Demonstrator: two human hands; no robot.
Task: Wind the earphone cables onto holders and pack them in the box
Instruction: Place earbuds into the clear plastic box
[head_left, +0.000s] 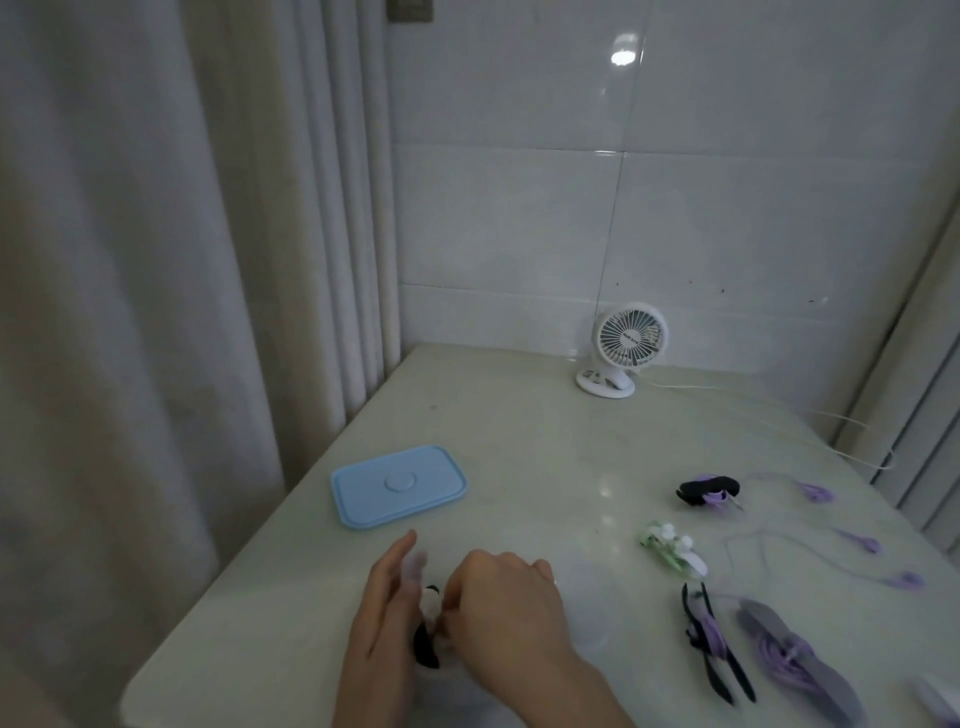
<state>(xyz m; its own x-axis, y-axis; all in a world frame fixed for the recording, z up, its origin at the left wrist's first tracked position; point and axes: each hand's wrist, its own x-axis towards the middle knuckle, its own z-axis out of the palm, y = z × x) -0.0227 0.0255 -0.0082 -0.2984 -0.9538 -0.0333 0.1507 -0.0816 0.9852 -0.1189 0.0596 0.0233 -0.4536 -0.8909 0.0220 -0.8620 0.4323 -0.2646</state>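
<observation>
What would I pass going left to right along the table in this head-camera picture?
Blue lid → left hand → right hand → green-and-white earphone bundle → black holder wound with purple cable → grey holder wound with purple cable.

Two hands: left hand (382, 613), right hand (506, 608), both at lower centre. One blue lid (398, 486) at centre left. One white fan (623, 349) at centre right. Five cable holders in the lower part of the frame: black-and-white (427, 639), black (707, 490), green-white (672, 555), black with purple cable (711, 642), grey with purple cable (795, 657). Loose purple earbuds at right: three, (815, 492), (866, 543), (906, 580).
</observation>
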